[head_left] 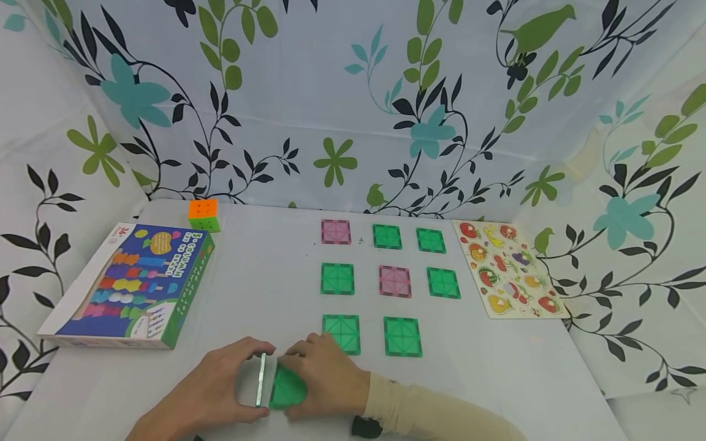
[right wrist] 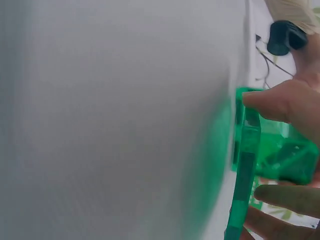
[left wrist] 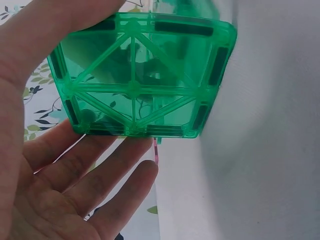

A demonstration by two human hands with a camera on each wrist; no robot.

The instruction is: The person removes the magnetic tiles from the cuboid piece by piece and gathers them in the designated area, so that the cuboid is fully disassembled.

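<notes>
Near the table's front edge, my left hand [head_left: 217,383] grips a green square magnetic tile [left wrist: 132,90] between thumb and fingers. The tile stands on edge and appears as a thin strip in the head view. Just beside it, my right hand [head_left: 331,380] holds another green tile [head_left: 287,387], tilted and partly covered by the fingers. In the right wrist view, one green tile [right wrist: 245,165] shows edge-on. Behind the hands, flat tiles lie in spaced rows: several green ones [head_left: 337,279] and two pink ones, one in the middle [head_left: 394,282] and one at the back [head_left: 336,232].
A boxed game [head_left: 132,285] lies on the left of the white table [head_left: 265,275], with an orange and green puzzle cube [head_left: 204,215] behind it. On the right lies a fruit picture board [head_left: 510,269]. Patterned cloth hangs around the back and sides.
</notes>
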